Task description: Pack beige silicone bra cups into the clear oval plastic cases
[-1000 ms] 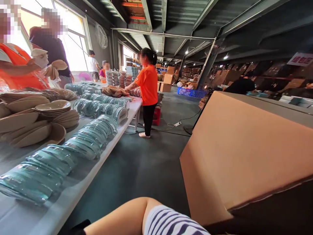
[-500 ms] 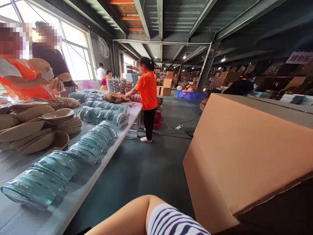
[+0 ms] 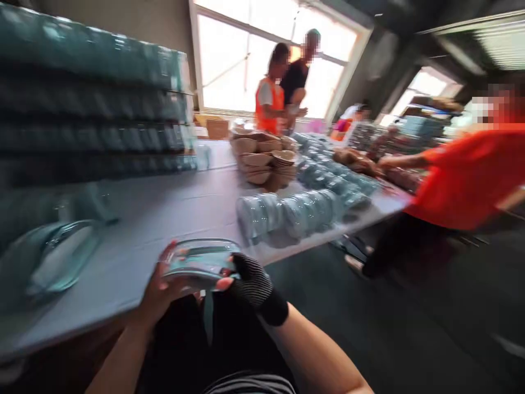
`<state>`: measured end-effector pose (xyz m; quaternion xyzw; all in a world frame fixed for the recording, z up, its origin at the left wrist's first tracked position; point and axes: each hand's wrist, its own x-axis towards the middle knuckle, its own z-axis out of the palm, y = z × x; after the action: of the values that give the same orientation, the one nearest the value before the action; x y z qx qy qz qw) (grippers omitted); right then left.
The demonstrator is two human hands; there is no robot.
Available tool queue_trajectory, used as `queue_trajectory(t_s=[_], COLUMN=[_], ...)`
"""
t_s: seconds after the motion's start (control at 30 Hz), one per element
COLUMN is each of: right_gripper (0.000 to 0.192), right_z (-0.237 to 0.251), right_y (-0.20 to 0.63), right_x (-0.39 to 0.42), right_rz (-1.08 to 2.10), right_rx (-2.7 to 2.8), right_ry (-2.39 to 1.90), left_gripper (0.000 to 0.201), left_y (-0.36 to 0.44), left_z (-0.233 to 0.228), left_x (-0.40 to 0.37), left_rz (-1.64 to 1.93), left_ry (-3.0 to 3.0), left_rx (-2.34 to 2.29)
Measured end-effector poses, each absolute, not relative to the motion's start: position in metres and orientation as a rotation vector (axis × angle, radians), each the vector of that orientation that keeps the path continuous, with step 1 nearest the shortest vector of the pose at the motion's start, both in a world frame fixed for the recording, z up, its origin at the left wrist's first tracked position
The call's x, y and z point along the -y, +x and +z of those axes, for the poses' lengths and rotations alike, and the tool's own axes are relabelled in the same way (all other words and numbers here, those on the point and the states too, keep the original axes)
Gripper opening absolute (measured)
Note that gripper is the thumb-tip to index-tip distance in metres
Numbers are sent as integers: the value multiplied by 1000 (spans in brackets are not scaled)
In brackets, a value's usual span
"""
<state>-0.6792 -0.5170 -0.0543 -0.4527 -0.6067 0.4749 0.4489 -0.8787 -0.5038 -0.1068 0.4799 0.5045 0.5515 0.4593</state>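
Between my two hands is a clear, blue-green rounded container (image 3: 205, 264), held above the table's front edge and close to my body. My left hand (image 3: 158, 290) is bare and grips its left side, with the fingers partly blurred. On the right end, my right hand (image 3: 254, 284) is closed with the fingertips on the rim; it wears a black and grey striped glove that leaves the fingertips bare. Similar clear containers (image 3: 287, 214) lie on their sides in a row ahead. Another clear piece (image 3: 61, 260) rests on the table to the left, blurred.
A white-topped table (image 3: 172, 202) runs across the view. Tall stacks of clear containers (image 3: 98, 104) stand at the left. Stacked tan bowl-shaped pieces (image 3: 262, 161) are at the back. A person in orange (image 3: 471, 180) works at the right; two people (image 3: 270, 104) stand by the window.
The view has swung left, from the aisle and large cardboard box to the table. Both hands have come into view, holding the clear container.
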Motion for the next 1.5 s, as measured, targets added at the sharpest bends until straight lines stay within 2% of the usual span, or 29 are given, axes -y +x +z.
queue_trajectory(t_s=[0.07,0.17,0.27,0.4,0.5,0.6,0.73,0.8,0.87,1.0,1.07,1.13,1.23,1.37,1.5], right_gripper=[39,52,62,53,51,47,57,61,61,70,77,81,72,62,47], right_z=[-51,-38,-30,-26,-24,-26,-34,-36,-41,-72,-93,-110,-119,-111,-106], right_y=[-670,-667,-679,-685,-674,-658,-646,-653,-671,-732,-762,-781,-784,-763,-751], right_x=[514,512,500,455,417,386,377,384,398,430,441,445,440,428,417], right_rz=[763,262,71,-112,-357,-587,-702,-674,-516,212,607,814,840,814,948], right_rx=[1775,2053,2203,2299,2306,2356,2268,2169,2133,2118,2048,1925,1819,1815,1813], right_ry=[-1183,-1049,-836,-816,-1086,-1333,-1362,-1311,-1172,-868,-841,-867,-979,-1013,-920], left_gripper=[89,88,75,74,64,48,52,57,59,67,78,83,82,76,68], left_y=[-898,-897,-880,-877,-912,-975,-1061,-1083,-1083,-1019,-973,-933,-902,-900,-902], left_z=[-117,-129,-133,-126,-108,-84,-69,-72,-78,-89,-94,-102,-116,-132,-138], left_x=[506,493,479,476,483,495,500,495,489,496,506,517,525,513,500], left_rz=[1386,1427,1430,1520,1841,2069,1970,1768,1605,1503,1537,1552,1548,1623,1652], left_ry=[1142,999,818,873,1255,1701,1729,1686,1636,1575,1575,1560,1474,1165,965], left_rx=[-1187,-1006,-852,-905,-1180,-1717,-2366,-2400,-2360,-2197,-1925,-1622,-1363,-1139,-1078])
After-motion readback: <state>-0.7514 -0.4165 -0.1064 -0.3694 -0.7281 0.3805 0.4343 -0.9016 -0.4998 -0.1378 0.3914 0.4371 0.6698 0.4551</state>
